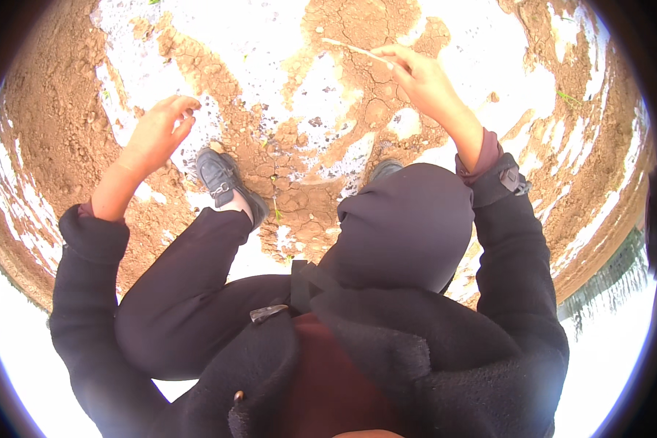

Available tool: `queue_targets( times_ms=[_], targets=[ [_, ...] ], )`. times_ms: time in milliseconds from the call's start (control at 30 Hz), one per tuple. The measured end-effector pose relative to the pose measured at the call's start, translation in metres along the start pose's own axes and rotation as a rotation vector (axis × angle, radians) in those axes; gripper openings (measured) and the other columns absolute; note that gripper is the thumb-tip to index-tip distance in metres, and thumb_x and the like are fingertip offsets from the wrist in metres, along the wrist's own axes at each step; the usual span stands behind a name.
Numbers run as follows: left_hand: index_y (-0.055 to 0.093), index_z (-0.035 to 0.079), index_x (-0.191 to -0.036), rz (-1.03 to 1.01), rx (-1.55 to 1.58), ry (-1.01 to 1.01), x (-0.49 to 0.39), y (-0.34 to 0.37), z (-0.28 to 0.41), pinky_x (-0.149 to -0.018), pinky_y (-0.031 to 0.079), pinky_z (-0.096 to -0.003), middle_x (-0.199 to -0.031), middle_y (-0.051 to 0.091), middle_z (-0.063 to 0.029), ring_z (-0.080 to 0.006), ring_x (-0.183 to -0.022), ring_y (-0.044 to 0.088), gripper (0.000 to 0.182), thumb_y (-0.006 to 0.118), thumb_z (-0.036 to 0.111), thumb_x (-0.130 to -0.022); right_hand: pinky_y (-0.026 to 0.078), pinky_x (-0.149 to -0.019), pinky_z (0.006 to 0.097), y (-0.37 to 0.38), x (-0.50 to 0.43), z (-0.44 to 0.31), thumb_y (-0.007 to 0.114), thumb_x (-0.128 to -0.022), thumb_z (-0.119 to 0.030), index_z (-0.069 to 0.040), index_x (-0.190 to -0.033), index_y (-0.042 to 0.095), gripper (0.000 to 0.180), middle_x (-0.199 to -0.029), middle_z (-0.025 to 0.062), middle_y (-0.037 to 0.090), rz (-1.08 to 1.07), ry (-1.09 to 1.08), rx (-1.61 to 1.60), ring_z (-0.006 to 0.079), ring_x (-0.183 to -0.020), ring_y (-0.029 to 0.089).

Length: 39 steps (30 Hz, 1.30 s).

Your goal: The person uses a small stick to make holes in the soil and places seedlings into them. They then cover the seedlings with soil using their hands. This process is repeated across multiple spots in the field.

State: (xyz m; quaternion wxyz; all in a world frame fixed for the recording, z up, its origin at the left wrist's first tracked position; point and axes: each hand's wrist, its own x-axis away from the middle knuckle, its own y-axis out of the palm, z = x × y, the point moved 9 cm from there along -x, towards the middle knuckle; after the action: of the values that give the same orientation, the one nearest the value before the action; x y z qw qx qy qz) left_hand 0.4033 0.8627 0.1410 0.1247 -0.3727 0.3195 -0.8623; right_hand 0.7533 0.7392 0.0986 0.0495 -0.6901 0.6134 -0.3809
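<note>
My right hand [424, 82] grips one end of a thin pale stick [353, 49] between thumb and fingers. The stick extends left over cracked brown soil [375, 112]. On the other side, my left hand [156, 134] hangs above the ground with loosely curled fingers, the thumb apart and nothing seen in it. Below and around both hands lie glaring white patches [224, 33] that look like plastic film, speckled with dark spots; overexposure hides their detail. A small green seedling [277, 212] stands in the soil between my feet.
My black buckled shoe [219, 178] rests on the ground near my left hand. The other shoe [386, 167] is mostly hidden behind my bent knee [410, 219]. Loose clods [82, 109] cover the left side. Another green sprig [568, 98] grows at far right.
</note>
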Motion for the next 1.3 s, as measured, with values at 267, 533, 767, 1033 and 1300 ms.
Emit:
queue_targets(
  times_ms=[267,533,767,1033,1300],
  targets=[
    [0.066,0.005,-0.108,-0.077,0.021,0.13,-0.109,0.106,0.107,-0.082,0.051,-0.045,-0.097,0.066,-0.0174,-0.0362,-0.092,0.064,0.023,0.058,0.016,-0.088,0.048,-0.061,0.0427,-0.009,0.105,0.077,0.056,-0.092,-0.014,-0.022,-0.117,0.066,0.028,-0.071,0.013,0.064,0.089,0.2,0.053,0.0315,-0.066,0.064],
    [0.066,0.009,-0.108,0.163,0.099,0.141,-0.15,0.152,0.153,-0.086,0.05,-0.0427,-0.098,0.067,-0.0148,-0.0345,-0.096,0.062,0.022,0.059,0.016,-0.089,0.053,-0.062,0.0472,0.033,0.097,0.081,0.055,-0.09,-0.017,-0.022,-0.112,0.065,0.025,-0.075,0.0134,0.067,0.057,0.005,0.263,0.0357,-0.072,0.067],
    [0.066,0.016,-0.118,0.185,-0.137,0.267,-0.14,0.17,0.166,-0.093,0.048,-0.0403,-0.108,0.063,-0.0098,-0.0301,-0.107,0.058,0.035,0.061,0.011,-0.084,0.053,-0.061,0.0451,0.051,0.086,0.075,0.055,-0.087,-0.014,-0.018,-0.109,0.065,0.024,-0.077,0.011,0.069,-0.015,-0.111,0.47,0.0317,-0.073,0.069],
    [0.066,0.017,-0.118,0.08,-0.246,0.251,-0.135,0.185,0.166,-0.094,0.047,-0.0393,-0.111,0.062,-0.0075,-0.0277,-0.11,0.057,0.041,0.06,0.007,-0.079,0.052,-0.062,0.0458,0.036,0.084,0.077,0.056,-0.086,-0.015,-0.019,-0.11,0.065,0.026,-0.076,0.0131,0.069,0.03,-0.145,0.395,0.0319,-0.073,0.069],
    [0.066,0.01,-0.114,0.109,-0.258,0.185,-0.136,0.176,0.15,-0.091,0.046,-0.0419,-0.103,0.06,-0.0114,-0.0324,-0.105,0.057,0.038,0.059,0.004,-0.077,0.052,-0.06,0.0463,0.048,0.079,0.072,0.054,-0.087,-0.015,-0.016,-0.109,0.064,0.024,-0.073,0.0119,0.068,0.046,-0.135,0.438,0.0327,-0.072,0.069]
  ],
)
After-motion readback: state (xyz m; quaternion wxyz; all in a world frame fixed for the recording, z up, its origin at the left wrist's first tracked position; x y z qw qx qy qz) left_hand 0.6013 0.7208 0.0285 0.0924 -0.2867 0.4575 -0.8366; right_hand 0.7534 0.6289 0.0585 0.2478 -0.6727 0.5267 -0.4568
